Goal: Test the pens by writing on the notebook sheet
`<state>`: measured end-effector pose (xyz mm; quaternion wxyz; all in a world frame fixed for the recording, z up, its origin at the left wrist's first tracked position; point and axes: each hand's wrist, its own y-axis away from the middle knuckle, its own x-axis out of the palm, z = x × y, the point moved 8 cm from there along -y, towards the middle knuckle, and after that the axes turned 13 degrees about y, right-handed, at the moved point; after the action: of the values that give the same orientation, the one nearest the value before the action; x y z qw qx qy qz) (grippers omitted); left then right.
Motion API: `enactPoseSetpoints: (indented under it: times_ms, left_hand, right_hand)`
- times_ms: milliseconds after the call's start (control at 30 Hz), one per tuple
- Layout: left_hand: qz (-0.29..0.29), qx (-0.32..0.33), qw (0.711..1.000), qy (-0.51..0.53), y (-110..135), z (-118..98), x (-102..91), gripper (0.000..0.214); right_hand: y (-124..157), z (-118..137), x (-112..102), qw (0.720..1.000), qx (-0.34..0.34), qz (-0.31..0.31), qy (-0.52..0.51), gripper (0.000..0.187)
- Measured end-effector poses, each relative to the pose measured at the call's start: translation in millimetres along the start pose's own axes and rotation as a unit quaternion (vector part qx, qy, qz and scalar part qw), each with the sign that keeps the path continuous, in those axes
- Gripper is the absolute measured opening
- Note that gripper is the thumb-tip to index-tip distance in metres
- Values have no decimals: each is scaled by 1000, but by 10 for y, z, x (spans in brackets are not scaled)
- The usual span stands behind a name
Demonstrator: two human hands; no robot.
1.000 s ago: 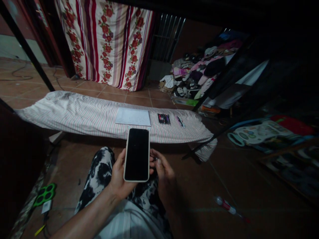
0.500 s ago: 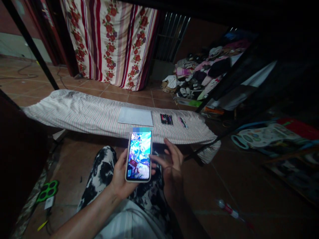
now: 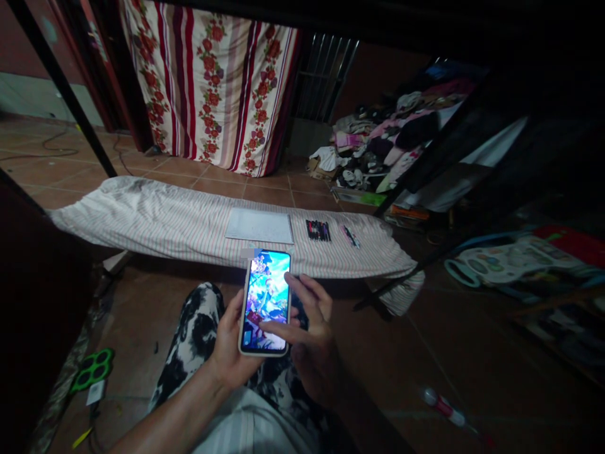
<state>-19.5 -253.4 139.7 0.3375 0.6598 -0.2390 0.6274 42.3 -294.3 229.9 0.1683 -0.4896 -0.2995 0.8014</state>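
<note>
My left hand (image 3: 227,343) grips a smartphone (image 3: 265,301) in a pale case over my lap, its screen lit with a colourful picture. My right hand (image 3: 307,328) lies against the phone's right edge, fingers apart, with the thumb stretched across the lower part of the screen. Black-and-white patterned trousers (image 3: 193,334) cover my knee below. Ahead, a spiral notebook (image 3: 259,225), a row of pens (image 3: 317,230) and another pen (image 3: 350,236) lie on a long striped cloth-covered board (image 3: 155,217).
A floral striped curtain (image 3: 212,82) hangs at the back. A heap of clothes (image 3: 378,145) fills the right rear. A toy keyboard (image 3: 501,261) sits at the right, a green spinner (image 3: 92,369) at the left, and a small bottle (image 3: 442,407) on the tiled floor.
The phone screen went from dark to lit. My right hand lifted open beside the phone, then came down with its thumb on the screen. The view shifted slightly.
</note>
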Motion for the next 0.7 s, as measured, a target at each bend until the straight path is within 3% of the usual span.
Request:
enactPoseSetpoints:
  times_ms: [200,300,333,367,433,467,533,633,700]
  left_hand:
    - [-2,18,1000,7,11,-15,-6,48]
    - [0,18,1000,-12,27,-7,-7,49]
    - [4,13,1000,-22,30,2,-4,52]
    - [10,7,999,-31,33,13,-1,55]
    - [19,-1,999,-40,34,23,-3,58]
    - [20,1,999,-41,33,16,-7,58]
    - [18,4,999,-40,28,1,-18,58]
    - [12,3,999,-40,23,-18,-25,60]
    - [13,3,999,-37,22,-28,-17,61]
  right_hand:
    - [-55,9,50,999,-36,14,-7,59]
    - [-301,-248,47,996,-80,26,40,47]
    - [-425,-434,-33,996,-57,-12,73,43]
    - [-536,-653,-197,990,-9,-95,107,44]
    - [-629,-1056,-524,947,107,-259,159,47]
    - [-638,-1172,-623,925,139,-309,171,47]
    - [-687,-1223,-645,925,133,-311,171,47]
    - [-651,-1046,-551,950,89,-269,131,45]
    - [-560,-928,-516,955,94,-265,95,44]
